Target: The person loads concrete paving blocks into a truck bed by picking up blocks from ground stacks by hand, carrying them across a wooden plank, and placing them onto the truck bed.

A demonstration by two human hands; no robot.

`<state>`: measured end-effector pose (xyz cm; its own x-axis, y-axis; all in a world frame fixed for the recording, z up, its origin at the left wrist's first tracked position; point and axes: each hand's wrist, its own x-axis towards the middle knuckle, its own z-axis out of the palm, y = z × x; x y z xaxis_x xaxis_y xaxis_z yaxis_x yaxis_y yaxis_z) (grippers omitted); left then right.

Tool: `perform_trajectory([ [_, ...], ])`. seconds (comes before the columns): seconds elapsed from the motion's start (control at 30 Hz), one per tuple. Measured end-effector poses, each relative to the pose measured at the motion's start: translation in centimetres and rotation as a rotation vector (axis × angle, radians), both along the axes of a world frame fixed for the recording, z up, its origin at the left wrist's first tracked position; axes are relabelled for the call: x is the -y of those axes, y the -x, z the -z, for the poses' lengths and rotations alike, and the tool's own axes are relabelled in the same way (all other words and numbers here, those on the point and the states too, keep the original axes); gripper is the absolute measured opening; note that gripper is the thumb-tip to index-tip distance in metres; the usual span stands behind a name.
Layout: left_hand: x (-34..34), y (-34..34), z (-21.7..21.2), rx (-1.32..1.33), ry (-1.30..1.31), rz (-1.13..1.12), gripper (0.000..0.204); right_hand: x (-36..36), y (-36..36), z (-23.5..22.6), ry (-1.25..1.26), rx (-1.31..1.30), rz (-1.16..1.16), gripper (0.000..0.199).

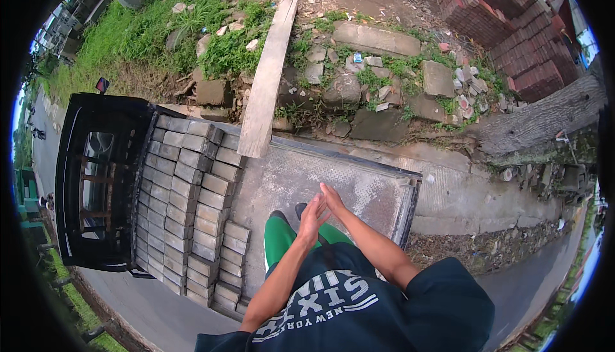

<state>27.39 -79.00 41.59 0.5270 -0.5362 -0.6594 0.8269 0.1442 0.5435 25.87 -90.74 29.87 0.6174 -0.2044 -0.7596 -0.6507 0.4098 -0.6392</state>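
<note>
On truck bed (pixel 307 179), left: grey paving blocks (pixel 192 204) stacked in rows by the cab. Left hand (pixel 312 219) and right hand (pixel 333 199) open, palms touching, empty, well apart from the blocks. Risk: edge stacks look loose and could topple. Wooden plank (pixel 269 76) bridges bed to rubble; red bricks (pixel 506 25) far right.

Matt grey concrete paving blocks (pixel 186 204) look rough and dusty; the truck bed (pixel 359 192) is dull grey metal with a raised tread pattern; the long pale plank (pixel 269 80) is bare, weathered wood; the black cab (pixel 96 179) shines glossy
</note>
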Motion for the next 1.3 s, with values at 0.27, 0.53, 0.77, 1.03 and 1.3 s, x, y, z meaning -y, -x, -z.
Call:
perform_trajectory([
  [0.27,10.2,-14.0,0.3,0.289,-0.437,0.172,0.033,12.8,-5.7,2.2,0.174,0.05,0.455,0.05],
  [0.53,22.2,-29.8,4.3,0.441,-0.427,0.239,0.035,26.5,-13.8,-0.4,0.102,-0.147,0.518,0.032],
  [0.77,30.1,-39.7,1.2,0.428,-0.472,0.358,0.009,40.2,-19.8,-10.0,0.227,-0.17,0.659,0.025],
  [1.03,43.9,-55.6,-4.3,0.478,-0.447,0.474,0.017,56.6,-22.1,-4.2,0.278,-0.192,0.671,0.028],
  [1.3,72.3,-78.6,16.9,0.567,-0.433,0.46,0.03,80.0,-40.5,17.1,0.18,-0.229,0.61,0.027],
])
